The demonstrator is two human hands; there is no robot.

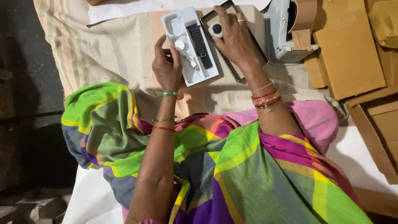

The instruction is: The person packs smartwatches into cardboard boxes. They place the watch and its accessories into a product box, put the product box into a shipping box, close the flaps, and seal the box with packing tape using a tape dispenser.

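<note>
the left hand grips the white tray at its near-left edge; its long axis runs near-to-far. the right hand, just right of it, pinches the round watch face

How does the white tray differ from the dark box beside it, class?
The white tray is pale plastic with moulded slots; the dark box is black-rimmed. The tray holds a strap and cable under the left hand; the box holds a round device under the right hand. Both are rectangular.
</note>
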